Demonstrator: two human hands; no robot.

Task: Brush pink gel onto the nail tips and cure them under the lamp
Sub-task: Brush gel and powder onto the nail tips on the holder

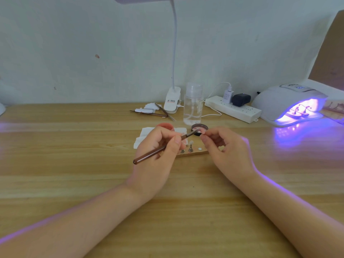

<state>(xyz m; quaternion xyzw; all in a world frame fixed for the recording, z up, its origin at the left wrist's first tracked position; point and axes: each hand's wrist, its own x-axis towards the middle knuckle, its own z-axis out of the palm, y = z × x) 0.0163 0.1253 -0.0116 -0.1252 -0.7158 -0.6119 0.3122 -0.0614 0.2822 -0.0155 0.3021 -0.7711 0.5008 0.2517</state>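
Note:
My left hand (160, 148) grips a brown gel brush (152, 154), its tip reaching up to the right toward the open gel pot (199, 127). My right hand (221, 146) pinches a small nail tip (202, 131) between thumb and finger, right at the brush's tip. Below the hands lies a wooden holder board (193, 153) with a nail tip on a metal stand (190, 146). The curing lamp (286, 103) at the far right glows purple, with nail tips on stands (299, 110) inside it. A pink lid (165, 126) lies behind my left hand.
White paper wipes (145, 135) lie under the pot area. Behind stand a clear pump bottle (193, 104), a clip desk lamp (172, 100), a power strip (232, 108), and tweezers (154, 114) with cotton bits. A wall closes the table's back edge.

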